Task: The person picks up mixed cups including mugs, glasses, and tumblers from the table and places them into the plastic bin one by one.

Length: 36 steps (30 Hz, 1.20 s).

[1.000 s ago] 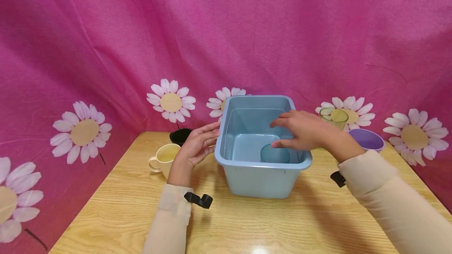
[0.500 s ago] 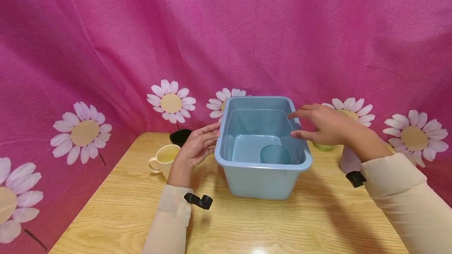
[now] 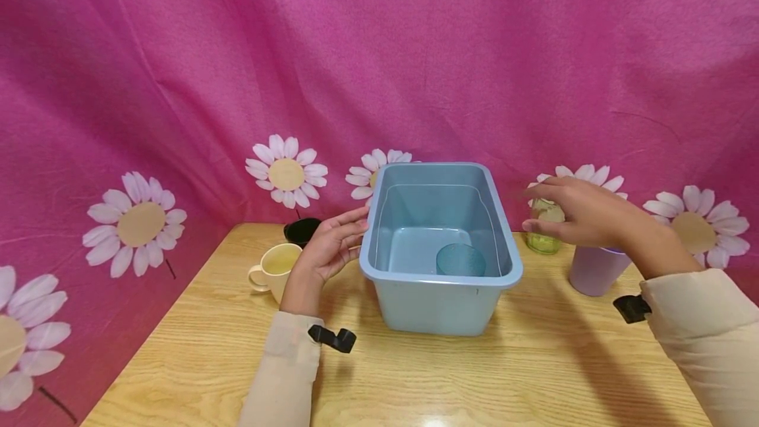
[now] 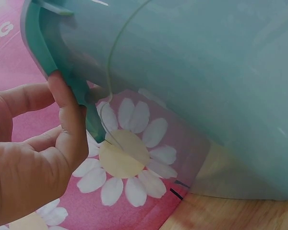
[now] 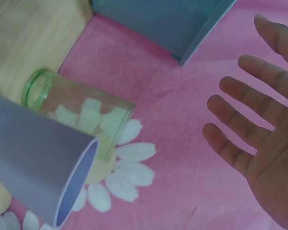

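Note:
In the head view a blue plastic tub (image 3: pixel 441 305) stands mid-table with a translucent teal cup (image 3: pixel 461 260) inside, near its front wall. My left hand (image 3: pixel 333 242) touches the tub's left rim with its fingers; the left wrist view shows a fingertip against the rim's underside (image 4: pixel 43 43). To the right of the tub, my right hand (image 3: pixel 584 213) hovers with fingers spread, holding nothing. It overlaps a clear green drinking glass (image 3: pixel 542 242) in the head view. A purple cup (image 3: pixel 595 272) stands close to that glass, partly hidden below the wrist.
Left of the tub, a cream mug (image 3: pixel 279 269) with its handle to the left stands beside the left hand. A black cup (image 3: pixel 302 230) is behind it. Pink flowered cloth (image 3: pixel 379 51) hangs around the wooden table (image 3: pixel 379 381).
My right hand has moved right, from above the tub past its right rim to the green glass. The teal cup stays in the tub, and my left hand remains at the rim.

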Tool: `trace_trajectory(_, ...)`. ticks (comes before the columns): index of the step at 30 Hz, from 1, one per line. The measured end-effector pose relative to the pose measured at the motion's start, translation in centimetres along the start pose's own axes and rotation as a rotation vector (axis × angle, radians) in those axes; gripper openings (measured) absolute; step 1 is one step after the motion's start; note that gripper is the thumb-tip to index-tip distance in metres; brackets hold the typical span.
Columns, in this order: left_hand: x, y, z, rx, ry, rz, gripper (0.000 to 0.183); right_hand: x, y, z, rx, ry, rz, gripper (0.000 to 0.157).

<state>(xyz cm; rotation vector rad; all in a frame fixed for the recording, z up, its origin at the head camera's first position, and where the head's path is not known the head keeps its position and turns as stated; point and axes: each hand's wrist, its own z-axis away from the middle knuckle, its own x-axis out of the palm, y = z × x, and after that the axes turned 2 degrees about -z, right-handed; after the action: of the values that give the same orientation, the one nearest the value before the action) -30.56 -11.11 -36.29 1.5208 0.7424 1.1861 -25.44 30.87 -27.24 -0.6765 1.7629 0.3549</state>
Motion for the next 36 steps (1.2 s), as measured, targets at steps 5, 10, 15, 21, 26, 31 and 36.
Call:
trace_trajectory(5, -0.1, -0.1, 0.0, -0.003, 0.003, 0.007, 0.046, 0.2, 1.2, 1.1, 0.004, 0.027, -0.018, 0.042)
trace_trajectory(10, -0.1, -0.2, 0.0, -0.006, 0.007, 0.006, 0.046, 0.4, 2.3, 2.2, 0.005, 0.041, -0.004, 0.043)
trace_trajectory(15, 0.0, -0.2, 0.0, -0.007, 0.012, 0.006, 0.046, 0.6, 3.4, 3.1, 0.037, 0.026, 0.021, 0.047)
trace_trajectory(21, 0.0, -0.2, 0.1, -0.008, 0.011, 0.007, 0.046, 0.9, 4.7, 4.1, 0.063, 0.036, 0.029, 0.046)
trace_trajectory(26, -0.1, -0.3, 0.2, -0.004, 0.006, 0.008, 0.046, 1.2, 5.5, 4.8, 0.087, 0.025, 0.031, 0.047)
trace_trajectory(31, 0.0, -0.2, 0.1, -0.006, 0.007, 0.003, 0.046, 1.7, 6.5, 5.5, 0.086, 0.034, 0.028, 0.046)
trace_trajectory(36, 0.2, 0.0, 0.0, -0.004, 0.007, 0.007, 0.046, 2.4, 7.7, 6.0, 0.058, 0.069, 0.044, 0.049)
